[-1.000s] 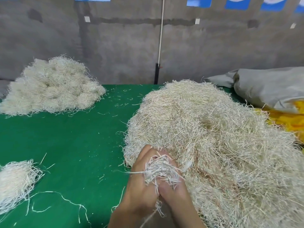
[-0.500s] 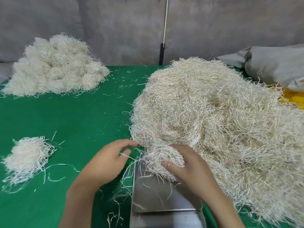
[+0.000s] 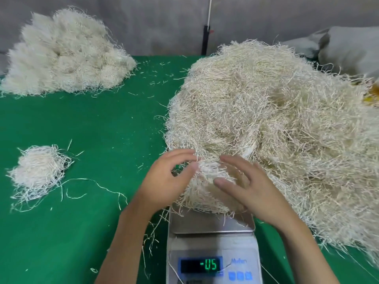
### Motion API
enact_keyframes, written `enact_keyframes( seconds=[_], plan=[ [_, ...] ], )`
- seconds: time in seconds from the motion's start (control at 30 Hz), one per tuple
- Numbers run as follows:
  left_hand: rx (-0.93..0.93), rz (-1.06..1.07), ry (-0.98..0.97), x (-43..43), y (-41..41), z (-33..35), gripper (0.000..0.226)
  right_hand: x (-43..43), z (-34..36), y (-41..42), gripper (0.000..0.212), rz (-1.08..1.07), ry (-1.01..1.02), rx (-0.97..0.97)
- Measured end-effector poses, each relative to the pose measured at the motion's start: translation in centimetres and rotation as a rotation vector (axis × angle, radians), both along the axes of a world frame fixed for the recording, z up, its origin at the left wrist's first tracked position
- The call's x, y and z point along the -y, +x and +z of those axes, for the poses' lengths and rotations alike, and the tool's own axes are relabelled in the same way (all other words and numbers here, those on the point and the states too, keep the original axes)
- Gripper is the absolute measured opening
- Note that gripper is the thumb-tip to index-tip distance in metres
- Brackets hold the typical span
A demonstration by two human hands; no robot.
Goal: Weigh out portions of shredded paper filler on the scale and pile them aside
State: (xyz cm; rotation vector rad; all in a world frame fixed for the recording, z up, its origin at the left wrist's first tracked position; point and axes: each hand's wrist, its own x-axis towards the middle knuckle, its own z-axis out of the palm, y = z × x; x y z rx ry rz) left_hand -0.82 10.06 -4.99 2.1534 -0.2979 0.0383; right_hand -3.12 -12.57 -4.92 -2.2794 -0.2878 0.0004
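Note:
A big heap of shredded paper filler (image 3: 276, 119) covers the right half of the green table (image 3: 102, 130). Its near edge spills onto the steel pan of a digital scale (image 3: 211, 224), whose green display (image 3: 205, 264) reads -05. A clump of filler (image 3: 205, 189) lies over the pan's far part between my hands. My left hand (image 3: 164, 181) pinches the clump's left edge with thumb and forefinger. My right hand (image 3: 254, 189) rests on its right side, fingers spread and fairly straight. A small portion (image 3: 39, 167) lies at the left.
A large pile of weighed portions (image 3: 65, 56) sits at the table's back left against the grey wall. Loose strands are scattered over the green cloth. A grey sack (image 3: 348, 50) and something yellow (image 3: 373, 95) lie behind the heap at the right.
The view has tilted down, bringing the scale's display into sight. My left hand has moved right onto the clump, and both hands now flank it over the scale pan.

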Motion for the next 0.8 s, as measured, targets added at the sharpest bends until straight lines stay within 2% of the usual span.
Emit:
enact_keyframes(
  seconds=[0.1,0.2,0.4,0.8],
  plan=[
    [0.018,0.013,-0.070,0.0,0.5,0.9,0.041,0.0,1.0,-0.1,0.054,-0.176,0.299,0.089],
    [-0.031,0.028,-0.081,-0.3,0.6,0.7,0.048,-0.5,1.0,0.0,0.042,-0.256,0.405,0.191],
    [-0.055,0.103,-0.122,-0.9,-0.7,0.2,0.044,-0.3,-0.2,-0.4,0.048,-0.314,0.462,0.271],
    [-0.029,0.141,-0.137,-0.3,-1.2,1.0,0.048,-0.1,-0.2,-0.9,0.046,-0.326,0.475,0.233]
  ],
)
